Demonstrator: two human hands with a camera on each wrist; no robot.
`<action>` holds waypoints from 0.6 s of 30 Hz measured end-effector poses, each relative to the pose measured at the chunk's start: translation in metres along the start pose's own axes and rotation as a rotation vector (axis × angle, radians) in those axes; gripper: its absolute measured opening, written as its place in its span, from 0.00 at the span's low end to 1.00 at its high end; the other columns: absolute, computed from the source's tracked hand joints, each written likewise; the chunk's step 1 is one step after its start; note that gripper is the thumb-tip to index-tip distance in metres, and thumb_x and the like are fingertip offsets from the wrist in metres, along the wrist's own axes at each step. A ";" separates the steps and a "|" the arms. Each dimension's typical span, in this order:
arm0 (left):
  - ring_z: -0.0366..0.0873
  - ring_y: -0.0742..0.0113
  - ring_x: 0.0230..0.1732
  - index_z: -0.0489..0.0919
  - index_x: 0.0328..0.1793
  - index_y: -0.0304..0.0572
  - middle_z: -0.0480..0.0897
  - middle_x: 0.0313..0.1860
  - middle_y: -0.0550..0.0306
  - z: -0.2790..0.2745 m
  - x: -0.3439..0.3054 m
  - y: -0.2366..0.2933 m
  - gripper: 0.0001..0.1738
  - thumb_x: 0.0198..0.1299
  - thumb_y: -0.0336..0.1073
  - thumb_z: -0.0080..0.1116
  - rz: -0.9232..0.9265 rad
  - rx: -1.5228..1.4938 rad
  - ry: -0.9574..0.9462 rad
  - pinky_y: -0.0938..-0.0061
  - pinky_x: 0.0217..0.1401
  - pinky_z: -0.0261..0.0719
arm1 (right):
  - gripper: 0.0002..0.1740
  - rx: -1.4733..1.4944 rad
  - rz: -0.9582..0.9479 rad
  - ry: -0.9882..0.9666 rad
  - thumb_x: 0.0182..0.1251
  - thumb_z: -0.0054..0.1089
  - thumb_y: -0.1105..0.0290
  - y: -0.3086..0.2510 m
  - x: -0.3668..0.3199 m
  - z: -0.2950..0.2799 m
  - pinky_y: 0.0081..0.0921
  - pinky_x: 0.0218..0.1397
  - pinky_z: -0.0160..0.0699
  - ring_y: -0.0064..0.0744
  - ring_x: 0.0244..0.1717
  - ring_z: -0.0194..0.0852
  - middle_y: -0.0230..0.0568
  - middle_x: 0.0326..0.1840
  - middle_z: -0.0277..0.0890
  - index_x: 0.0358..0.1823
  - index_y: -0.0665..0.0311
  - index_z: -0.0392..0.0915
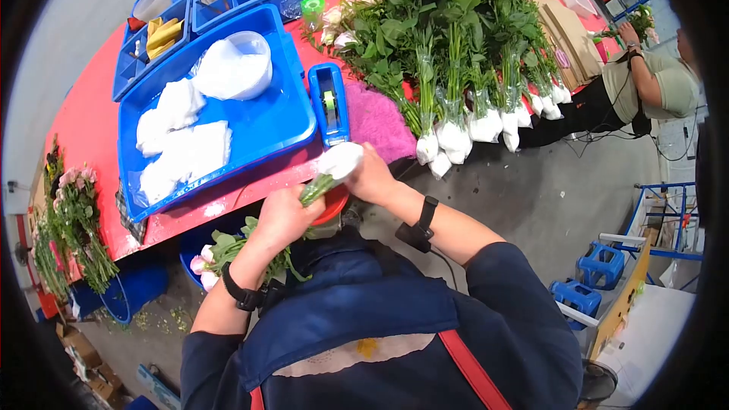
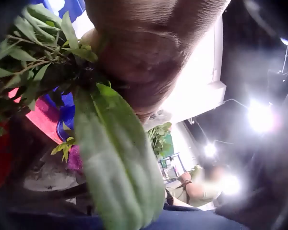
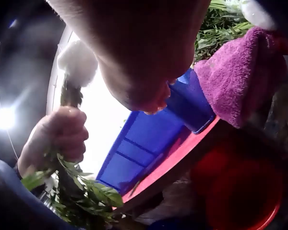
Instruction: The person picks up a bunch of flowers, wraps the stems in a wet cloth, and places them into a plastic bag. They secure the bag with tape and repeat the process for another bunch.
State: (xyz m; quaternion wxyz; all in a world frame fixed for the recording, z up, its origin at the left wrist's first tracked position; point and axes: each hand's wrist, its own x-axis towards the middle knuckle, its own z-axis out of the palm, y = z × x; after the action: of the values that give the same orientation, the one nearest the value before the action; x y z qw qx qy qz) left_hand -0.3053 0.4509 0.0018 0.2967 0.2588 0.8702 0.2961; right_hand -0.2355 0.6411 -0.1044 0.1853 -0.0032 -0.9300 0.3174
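My left hand (image 1: 282,216) grips a bouquet of leafy stems, its fingers wrapped round the stems (image 1: 316,191). A white cotton-like wad (image 1: 339,160) caps the stem ends, which point up and away. Pink roses (image 1: 203,264) of this bouquet hang below the left forearm, and a big leaf (image 2: 120,158) fills the left wrist view. My right hand (image 1: 370,176) is beside the wad in the head view, its fingers partly hidden; whether they pinch anything I cannot tell. In the right wrist view its fingertips (image 3: 157,106) overlap the blue tape dispenser (image 3: 192,103).
A blue tray (image 1: 292,133) holds white wads and a white tub (image 1: 254,64). Right of the dispenser lie a pink towel (image 1: 376,118) and several finished bouquets (image 1: 448,68) with bagged white ends. A red bucket (image 1: 334,201) stands below the table edge. Another person (image 1: 645,83) works at far right.
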 end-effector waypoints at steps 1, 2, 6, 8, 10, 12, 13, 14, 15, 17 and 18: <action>0.74 0.68 0.20 0.80 0.31 0.33 0.74 0.16 0.49 -0.004 0.001 -0.001 0.14 0.55 0.40 0.59 0.000 0.011 0.051 0.66 0.28 0.73 | 0.07 0.127 -0.021 -0.149 0.52 0.63 0.70 -0.004 0.001 0.002 0.41 0.43 0.73 0.49 0.37 0.74 0.43 0.33 0.79 0.33 0.61 0.83; 0.74 0.67 0.20 0.79 0.31 0.33 0.74 0.16 0.48 -0.007 0.000 -0.003 0.13 0.54 0.40 0.58 -0.001 0.022 0.098 0.66 0.28 0.73 | 0.05 0.256 -0.038 -0.301 0.53 0.61 0.70 -0.009 -0.002 0.003 0.41 0.40 0.75 0.48 0.33 0.76 0.43 0.28 0.80 0.29 0.62 0.83; 0.82 0.42 0.33 0.82 0.35 0.37 0.81 0.27 0.38 -0.016 0.001 -0.027 0.16 0.52 0.44 0.59 -0.088 0.163 0.160 0.56 0.38 0.79 | 0.10 1.080 0.351 -0.760 0.58 0.54 0.71 -0.095 0.017 -0.049 0.21 0.26 0.71 0.21 0.21 0.75 0.37 0.23 0.82 0.24 0.67 0.82; 0.82 0.41 0.33 0.82 0.34 0.37 0.82 0.28 0.38 -0.006 -0.008 -0.031 0.16 0.51 0.45 0.61 -0.068 0.485 0.090 0.53 0.39 0.79 | 0.10 1.296 0.594 -0.742 0.57 0.53 0.72 -0.110 0.038 -0.057 0.16 0.23 0.67 0.19 0.21 0.74 0.38 0.22 0.80 0.23 0.68 0.81; 0.82 0.42 0.33 0.81 0.35 0.39 0.82 0.28 0.40 -0.004 -0.020 -0.039 0.14 0.52 0.42 0.58 0.077 0.376 0.079 0.51 0.36 0.79 | 0.11 1.273 0.758 -0.786 0.62 0.52 0.69 -0.118 0.051 -0.056 0.15 0.20 0.67 0.20 0.20 0.74 0.41 0.27 0.82 0.30 0.69 0.80; 0.83 0.44 0.34 0.81 0.37 0.40 0.83 0.28 0.42 -0.012 -0.032 -0.034 0.14 0.53 0.43 0.58 0.199 0.433 0.051 0.53 0.37 0.80 | 0.14 1.467 0.917 -0.816 0.68 0.51 0.65 -0.130 0.063 -0.063 0.15 0.19 0.70 0.23 0.21 0.78 0.44 0.31 0.83 0.35 0.71 0.80; 0.82 0.44 0.34 0.81 0.39 0.42 0.83 0.31 0.43 -0.013 -0.038 -0.032 0.15 0.52 0.44 0.59 0.148 0.421 0.051 0.54 0.38 0.80 | 0.16 1.542 0.892 -0.878 0.71 0.51 0.64 -0.133 0.071 -0.070 0.15 0.18 0.71 0.26 0.23 0.82 0.47 0.35 0.84 0.43 0.72 0.77; 0.82 0.45 0.35 0.81 0.42 0.44 0.83 0.34 0.45 -0.011 -0.044 -0.031 0.16 0.51 0.44 0.61 0.094 0.407 0.048 0.54 0.38 0.80 | 0.14 1.467 0.950 -0.887 0.69 0.53 0.67 -0.140 0.080 -0.080 0.15 0.16 0.69 0.28 0.24 0.83 0.52 0.39 0.83 0.47 0.72 0.75; 0.82 0.45 0.36 0.81 0.44 0.46 0.83 0.37 0.47 -0.010 -0.051 -0.027 0.17 0.50 0.45 0.62 0.036 0.391 0.045 0.55 0.39 0.80 | 0.15 1.380 0.906 -0.953 0.67 0.55 0.68 -0.136 0.088 -0.077 0.14 0.14 0.66 0.26 0.20 0.80 0.54 0.40 0.82 0.49 0.73 0.74; 0.82 0.47 0.36 0.81 0.35 0.40 0.83 0.30 0.43 -0.031 -0.063 0.001 0.16 0.53 0.47 0.60 -0.006 0.433 -0.114 0.55 0.41 0.79 | 0.17 1.334 0.854 -1.052 0.65 0.57 0.71 -0.125 0.103 -0.070 0.13 0.11 0.59 0.20 0.13 0.70 0.56 0.42 0.82 0.52 0.74 0.72; 0.82 0.47 0.36 0.81 0.34 0.40 0.83 0.31 0.44 -0.033 -0.065 -0.002 0.16 0.53 0.47 0.60 0.003 0.437 -0.180 0.55 0.42 0.79 | 0.18 1.374 0.854 -1.088 0.64 0.58 0.71 -0.120 0.108 -0.068 0.13 0.11 0.56 0.17 0.10 0.63 0.55 0.42 0.82 0.52 0.75 0.72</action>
State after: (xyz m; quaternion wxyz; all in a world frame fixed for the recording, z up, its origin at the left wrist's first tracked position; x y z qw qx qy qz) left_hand -0.2828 0.3968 0.0462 0.3095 0.3437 0.8832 0.0771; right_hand -0.2994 0.5985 0.0533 -0.4389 -0.0843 -0.4213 0.7892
